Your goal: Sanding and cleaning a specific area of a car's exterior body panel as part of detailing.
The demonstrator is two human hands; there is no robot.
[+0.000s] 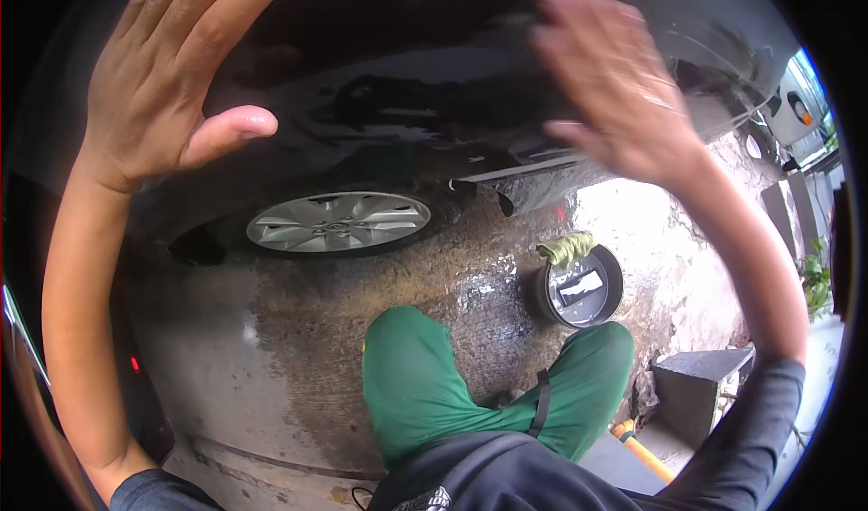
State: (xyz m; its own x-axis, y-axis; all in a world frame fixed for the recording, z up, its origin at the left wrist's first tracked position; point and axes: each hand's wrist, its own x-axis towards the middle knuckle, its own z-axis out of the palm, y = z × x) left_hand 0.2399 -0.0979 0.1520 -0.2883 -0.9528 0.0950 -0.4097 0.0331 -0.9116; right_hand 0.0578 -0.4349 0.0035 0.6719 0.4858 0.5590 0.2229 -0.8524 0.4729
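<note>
My left hand (167, 77) is raised at the upper left, empty, its fingers stretched upward and the thumb held apart. At the upper right my right hand (619, 90) is also raised, fingers extended and thumb out, somewhat blurred; nothing shows in it. Both hands are in front of the dark, glossy body of a car (389, 113); I cannot tell whether either touches it. Below the bodywork is a silver spoked wheel (339, 223). A round dark bucket (618, 287) with water stands on the ground, and a yellow-green cloth (567, 248) hangs over its rim.
The ground (307, 330) around my green-trousered knees is wet concrete. A grey block (692, 389) and a yellow handle-like bar (644, 452) are at the lower right. Another, light-coloured vehicle (796, 108) and some green leaves (816, 280) show at the right edge.
</note>
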